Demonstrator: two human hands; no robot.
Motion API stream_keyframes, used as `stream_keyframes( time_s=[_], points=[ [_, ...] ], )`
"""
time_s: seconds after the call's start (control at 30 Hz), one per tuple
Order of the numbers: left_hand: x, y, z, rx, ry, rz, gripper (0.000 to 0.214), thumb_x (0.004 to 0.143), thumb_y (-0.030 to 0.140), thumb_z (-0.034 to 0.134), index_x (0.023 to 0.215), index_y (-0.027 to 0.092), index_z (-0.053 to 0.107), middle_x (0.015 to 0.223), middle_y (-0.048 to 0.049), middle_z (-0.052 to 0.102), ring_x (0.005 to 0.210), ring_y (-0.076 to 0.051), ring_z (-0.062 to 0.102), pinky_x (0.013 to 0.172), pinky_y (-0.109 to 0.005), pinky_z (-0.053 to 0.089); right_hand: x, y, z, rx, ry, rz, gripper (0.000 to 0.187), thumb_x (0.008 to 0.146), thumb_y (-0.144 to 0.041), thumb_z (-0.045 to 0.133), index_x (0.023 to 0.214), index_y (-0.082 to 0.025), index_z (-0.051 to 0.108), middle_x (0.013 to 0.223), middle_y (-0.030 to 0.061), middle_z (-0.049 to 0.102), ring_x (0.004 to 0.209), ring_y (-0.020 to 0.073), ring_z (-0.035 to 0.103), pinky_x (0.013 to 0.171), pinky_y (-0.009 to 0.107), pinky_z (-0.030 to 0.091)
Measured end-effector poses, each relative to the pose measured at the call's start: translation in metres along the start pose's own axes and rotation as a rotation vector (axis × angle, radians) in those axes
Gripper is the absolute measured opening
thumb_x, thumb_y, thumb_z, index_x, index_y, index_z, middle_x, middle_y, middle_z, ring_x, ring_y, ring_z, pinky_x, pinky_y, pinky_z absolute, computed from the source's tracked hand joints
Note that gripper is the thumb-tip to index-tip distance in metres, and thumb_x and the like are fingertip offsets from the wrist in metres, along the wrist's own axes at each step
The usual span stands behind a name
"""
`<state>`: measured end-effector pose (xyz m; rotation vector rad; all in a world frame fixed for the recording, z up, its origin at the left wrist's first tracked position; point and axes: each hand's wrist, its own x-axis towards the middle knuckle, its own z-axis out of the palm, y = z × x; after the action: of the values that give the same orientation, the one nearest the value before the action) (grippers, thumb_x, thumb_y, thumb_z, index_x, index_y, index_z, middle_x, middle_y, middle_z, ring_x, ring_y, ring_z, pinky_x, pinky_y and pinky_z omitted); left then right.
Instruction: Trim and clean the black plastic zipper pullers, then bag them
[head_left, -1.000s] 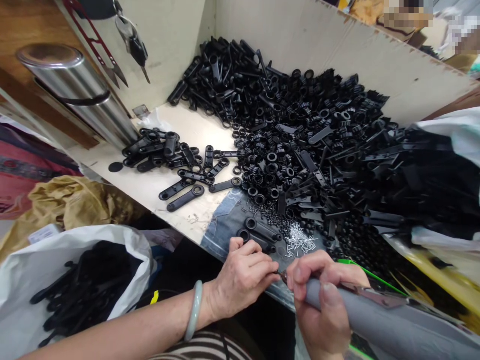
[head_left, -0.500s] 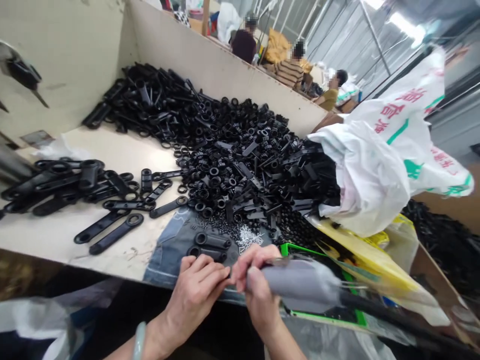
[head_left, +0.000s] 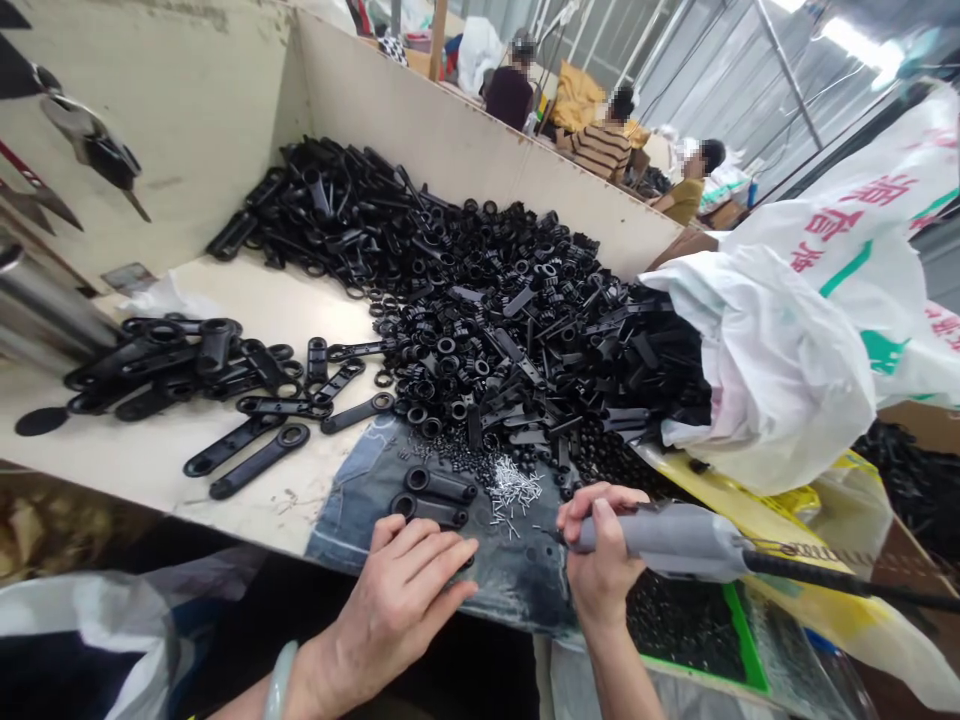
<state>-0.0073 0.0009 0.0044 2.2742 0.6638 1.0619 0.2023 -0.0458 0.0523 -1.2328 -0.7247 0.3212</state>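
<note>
At bottom centre the right hand curls its fingers round a grey pen-shaped power tool, held pencil-like so its tip points at the blue denim cloth. The left hand lies flat, fingers together, empty, just below two black plastic link arms; small silver pins sit handy beside.

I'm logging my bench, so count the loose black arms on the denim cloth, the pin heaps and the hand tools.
Black flat plastic arms with ring ends: 2
Heap of small silver metal pins: 1
Grey pen-shaped power tool: 1
Total: 4
</note>
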Motion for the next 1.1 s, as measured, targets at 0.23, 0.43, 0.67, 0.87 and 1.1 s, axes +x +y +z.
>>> stream_keyframes(
  time_s=[0.23,0.43,0.67,0.87,1.1],
  points=[
    [0.005,0.001,-0.006,0.011,0.031,-0.015,0.016,0.096,0.02,0.067,0.112,0.023,0.07,0.1,-0.0005,0.079,0.094,-0.021,0.067,0.093,-0.04,0.035,0.001,0.007,0.01,0.008,-0.03,0.024,0.016,0.091,-0.021,0.062,0.085,-0.023,0.048,0.069,-0.0094,0.058,0.046,0.0073,0.047,0.053,0.025,0.048],
    [0.008,0.002,-0.011,0.034,0.099,-0.04,0.017,0.096,0.019,0.066,0.112,0.023,0.072,0.098,0.0,0.08,0.094,-0.022,0.066,0.094,-0.043,0.033,0.003,0.001,0.01,0.011,-0.031,-0.001,0.014,0.09,-0.021,0.062,0.086,-0.023,0.048,0.069,-0.0093,0.058,0.046,0.0078,0.048,0.05,0.025,0.048],
    [0.015,-0.001,-0.012,0.005,0.112,-0.1,0.019,0.096,0.011,0.063,0.106,0.024,0.073,0.098,0.0006,0.079,0.094,-0.02,0.065,0.093,-0.041,0.034,0.004,-0.001,0.013,0.006,-0.056,0.009,0.014,0.089,-0.022,0.062,0.085,-0.024,0.049,0.068,-0.0095,0.058,0.044,0.0077,0.047,0.049,0.025,0.048],
    [0.013,-0.001,-0.014,0.02,0.115,-0.115,0.018,0.096,0.011,0.062,0.104,0.024,0.073,0.097,0.001,0.079,0.094,-0.02,0.065,0.093,-0.042,0.034,0.004,0.003,0.011,0.009,-0.037,0.006,0.014,0.088,-0.02,0.062,0.085,-0.023,0.048,0.069,-0.0094,0.059,0.044,0.0076,0.048,0.049,0.024,0.048],
    [0.02,-0.001,-0.014,-0.009,0.118,-0.135,0.018,0.096,0.011,0.063,0.108,0.023,0.071,0.098,0.0004,0.078,0.095,-0.02,0.064,0.09,-0.041,0.034,0.008,-0.029,0.027,0.074,-0.087,-0.031,0.01,0.087,-0.021,0.057,0.082,-0.023,0.048,0.064,-0.008,0.06,0.041,0.0086,0.047,0.047,0.026,0.047]
  ],
)
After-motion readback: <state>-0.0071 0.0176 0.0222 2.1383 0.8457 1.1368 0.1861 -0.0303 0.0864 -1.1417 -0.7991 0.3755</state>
